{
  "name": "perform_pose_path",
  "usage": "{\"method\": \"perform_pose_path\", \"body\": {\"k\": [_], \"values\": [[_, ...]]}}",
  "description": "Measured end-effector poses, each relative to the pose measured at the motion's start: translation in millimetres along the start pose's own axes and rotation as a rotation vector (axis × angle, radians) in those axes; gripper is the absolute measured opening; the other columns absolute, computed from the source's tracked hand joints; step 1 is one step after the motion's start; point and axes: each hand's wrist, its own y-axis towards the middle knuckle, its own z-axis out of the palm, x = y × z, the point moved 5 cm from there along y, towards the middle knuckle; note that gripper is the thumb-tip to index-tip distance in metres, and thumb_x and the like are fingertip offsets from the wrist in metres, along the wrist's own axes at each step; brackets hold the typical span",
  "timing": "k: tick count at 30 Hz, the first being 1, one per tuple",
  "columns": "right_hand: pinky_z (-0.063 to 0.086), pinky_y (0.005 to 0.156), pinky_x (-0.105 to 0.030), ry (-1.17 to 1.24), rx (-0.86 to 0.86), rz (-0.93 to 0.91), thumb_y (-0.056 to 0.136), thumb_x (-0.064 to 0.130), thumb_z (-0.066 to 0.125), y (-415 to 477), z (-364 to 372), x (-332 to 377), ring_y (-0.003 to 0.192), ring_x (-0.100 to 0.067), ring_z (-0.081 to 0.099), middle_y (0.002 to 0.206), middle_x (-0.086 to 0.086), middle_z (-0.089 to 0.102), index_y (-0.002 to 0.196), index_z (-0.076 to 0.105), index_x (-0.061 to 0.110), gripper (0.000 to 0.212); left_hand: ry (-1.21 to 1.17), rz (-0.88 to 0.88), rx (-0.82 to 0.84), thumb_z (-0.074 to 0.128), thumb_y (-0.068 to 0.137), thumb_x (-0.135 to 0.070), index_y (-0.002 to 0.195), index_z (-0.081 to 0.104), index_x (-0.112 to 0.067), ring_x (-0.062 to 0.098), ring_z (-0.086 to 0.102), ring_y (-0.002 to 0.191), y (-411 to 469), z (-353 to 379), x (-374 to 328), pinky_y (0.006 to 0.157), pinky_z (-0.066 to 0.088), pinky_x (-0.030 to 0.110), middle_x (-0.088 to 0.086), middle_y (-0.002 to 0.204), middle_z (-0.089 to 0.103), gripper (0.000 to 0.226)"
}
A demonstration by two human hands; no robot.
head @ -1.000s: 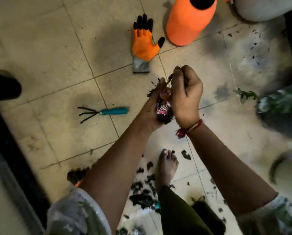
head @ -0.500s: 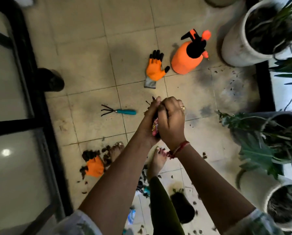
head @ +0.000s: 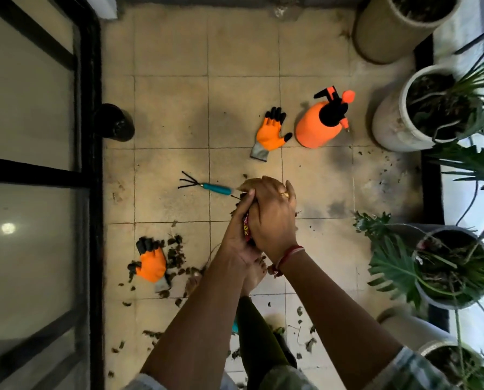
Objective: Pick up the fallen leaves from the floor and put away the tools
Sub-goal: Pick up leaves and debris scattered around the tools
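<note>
Both hands are clasped tight around a wad of leaves [head: 246, 230], the left hand [head: 235, 239] cupping it from below and the right hand [head: 271, 218] folded over the top; only a red-printed sliver shows between them. Half a second ago the grip was the same, but lower in view. More fallen leaves [head: 176, 256] lie on the floor [head: 173, 114] around one orange glove [head: 151, 264]. The teal hand rake [head: 207, 187] lies just left of the hands, the other glove [head: 270, 133] and the sprayer [head: 321, 122] beyond them.

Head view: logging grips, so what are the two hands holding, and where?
Both grip a small red-printed wrapper with dark leaf bits: left hand around its side, right hand clasped over its top. Most of it is hidden.
</note>
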Motion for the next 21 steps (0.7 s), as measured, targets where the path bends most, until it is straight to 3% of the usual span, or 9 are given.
{"method": "perform_pose_path", "body": {"k": [2, 4, 7, 11, 14, 18, 21], "values": [[0.006, 0.113, -0.058, -0.082, -0.001, 0.042, 0.089, 0.034, 0.026, -2, 2, 5, 0.134, -0.023, 0.038, 0.148, 0.000, 0.037, 0.132, 0.051, 0.027, 0.050, 0.030, 0.036, 0.013, 0.063, 0.081, -0.039, 0.140, 0.047, -0.014, 0.023, 0.056, 0.121, -4, -3, -5, 0.094, 0.051, 0.035, 0.008, 0.129, 0.060, 0.066], [0.002, 0.110, -0.065, -0.153, -0.017, 0.129, 0.092, 0.039, 0.021, -5, 4, 5, 0.142, -0.028, 0.022, 0.158, -0.005, 0.016, 0.146, 0.030, 0.032, 0.055, 0.102, 0.015, 0.020, 0.079, 0.068, -0.043, 0.138, 0.050, -0.014, 0.026, 0.057, 0.121, -4, -6, -7, 0.092, 0.052, 0.036, 0.011, 0.131, 0.059, 0.081], [-0.002, 0.108, -0.066, -0.303, -0.012, 0.208, 0.094, 0.045, 0.014, -15, 12, 0, 0.145, -0.032, 0.012, 0.160, -0.008, 0.007, 0.151, 0.011, 0.033, 0.058, 0.157, -0.012, -0.046, 0.084, 0.059, -0.050, 0.131, 0.057, -0.015, 0.028, 0.060, 0.117, -6, -20, -2, 0.089, 0.054, 0.039, 0.014, 0.127, 0.062, 0.084], [-0.006, 0.109, -0.063, -0.375, 0.133, 0.277, 0.091, 0.045, 0.005, -35, 40, -12, 0.146, -0.029, 0.006, 0.160, -0.007, 0.003, 0.152, 0.002, 0.032, 0.063, 0.125, -0.051, -0.151, 0.066, 0.080, -0.051, 0.129, 0.057, -0.017, 0.026, 0.065, 0.110, -16, -49, 9, 0.085, 0.053, 0.038, 0.012, 0.121, 0.066, 0.060], [-0.004, 0.113, -0.057, -0.162, 0.183, 0.390, 0.092, 0.041, 0.021, -60, 64, -20, 0.147, -0.023, 0.006, 0.160, -0.004, 0.004, 0.151, 0.008, 0.032, 0.062, 0.049, -0.060, -0.182, 0.067, 0.078, -0.044, 0.130, 0.057, -0.013, 0.028, 0.062, 0.114, -25, -66, 18, 0.095, 0.049, 0.041, 0.014, 0.124, 0.064, 0.061], [0.023, 0.115, -0.049, 0.401, 0.126, 0.569, 0.082, 0.041, 0.038, -88, 91, -5, 0.141, -0.018, 0.025, 0.153, 0.000, 0.029, 0.144, 0.035, 0.031, 0.063, -0.096, -0.016, -0.234, 0.079, 0.066, -0.038, 0.128, 0.057, -0.008, 0.029, 0.055, 0.121, -46, -98, 16, 0.109, 0.037, 0.043, 0.016, 0.131, 0.059, 0.072], [0.034, 0.110, -0.043, 0.471, 0.072, 0.502, 0.086, 0.033, 0.045, -103, 100, 22, 0.130, -0.009, 0.039, 0.139, 0.006, 0.047, 0.129, 0.051, 0.034, 0.044, -0.152, -0.021, -0.179, 0.089, 0.054, -0.040, 0.130, 0.056, -0.011, 0.027, 0.053, 0.124, -66, -117, 11, 0.112, 0.032, 0.044, 0.014, 0.131, 0.059, 0.087]]}}
